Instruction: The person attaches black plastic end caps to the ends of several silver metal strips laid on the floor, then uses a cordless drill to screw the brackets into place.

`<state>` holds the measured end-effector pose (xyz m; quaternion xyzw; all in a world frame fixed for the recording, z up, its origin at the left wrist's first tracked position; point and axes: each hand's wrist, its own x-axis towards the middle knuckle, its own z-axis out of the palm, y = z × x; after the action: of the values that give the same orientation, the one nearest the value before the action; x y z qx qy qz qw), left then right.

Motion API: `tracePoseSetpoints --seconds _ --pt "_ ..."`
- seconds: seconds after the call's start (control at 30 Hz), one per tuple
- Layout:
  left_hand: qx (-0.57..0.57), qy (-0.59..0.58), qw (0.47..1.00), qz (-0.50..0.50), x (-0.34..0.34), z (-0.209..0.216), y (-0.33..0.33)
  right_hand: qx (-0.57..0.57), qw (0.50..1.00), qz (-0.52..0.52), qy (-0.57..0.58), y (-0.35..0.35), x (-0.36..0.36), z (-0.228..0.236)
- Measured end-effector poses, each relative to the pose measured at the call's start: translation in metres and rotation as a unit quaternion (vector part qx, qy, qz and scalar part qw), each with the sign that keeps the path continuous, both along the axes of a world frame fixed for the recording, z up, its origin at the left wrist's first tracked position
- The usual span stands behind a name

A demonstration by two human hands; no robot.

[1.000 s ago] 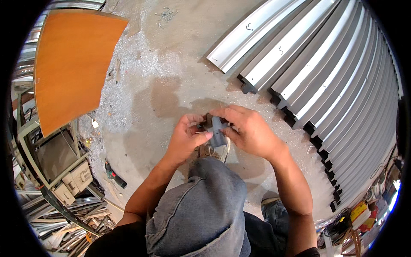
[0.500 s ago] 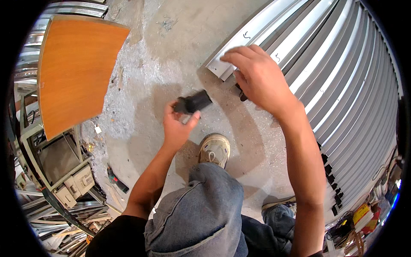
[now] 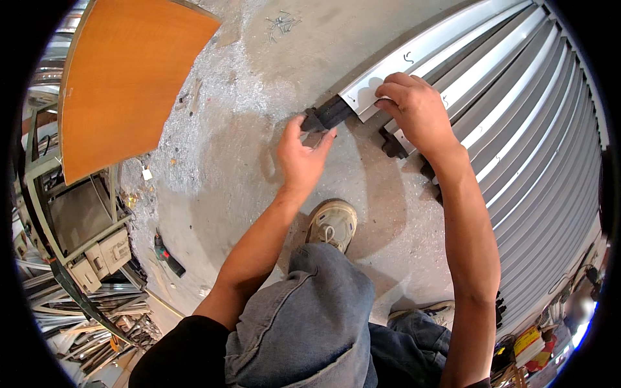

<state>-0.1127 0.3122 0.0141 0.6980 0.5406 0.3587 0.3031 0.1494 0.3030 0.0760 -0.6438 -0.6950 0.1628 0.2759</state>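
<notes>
L hand (image 3: 301, 158) has a part-open grip around the black plug (image 3: 331, 114), which is right at the near end of the leftmost rail (image 3: 394, 61). R hand (image 3: 419, 115) is curled nearly to a pinch at that rail's edge, idk if it's got hold. Drill (image 3: 169, 260) lies on the floor (image 3: 217, 216) off left, fwiw.

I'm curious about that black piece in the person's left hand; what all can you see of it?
The black, blocky, plastic-looking piece has a broader end between the thumb and fingers of the bare left hand and a longer, straight-sided body. It slants up to the right, in line with the long silver metal channel, its far end meeting the channel's open end; how far inside it reaches is hidden.
</notes>
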Motion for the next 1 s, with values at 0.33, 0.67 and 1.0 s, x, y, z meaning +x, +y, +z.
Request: tracePoseSetpoints --seconds 0.33,0.67,1.0 --pt "0.038 0.060 0.997 -0.026 0.000 0.008 -0.002 -0.022 0.999 -0.007 0.029 0.004 0.000 0.002" --pt "0.070 0.048 0.991 -0.105 -0.008 0.006 0.005 -0.028 0.999 0.011 0.039 -0.001 0.010 0.001" --pt "-0.009 -0.067 0.992 -0.105 0.033 -0.007 0.021 -0.048 0.997 -0.002 0.065 -0.003 0.011 0.010"
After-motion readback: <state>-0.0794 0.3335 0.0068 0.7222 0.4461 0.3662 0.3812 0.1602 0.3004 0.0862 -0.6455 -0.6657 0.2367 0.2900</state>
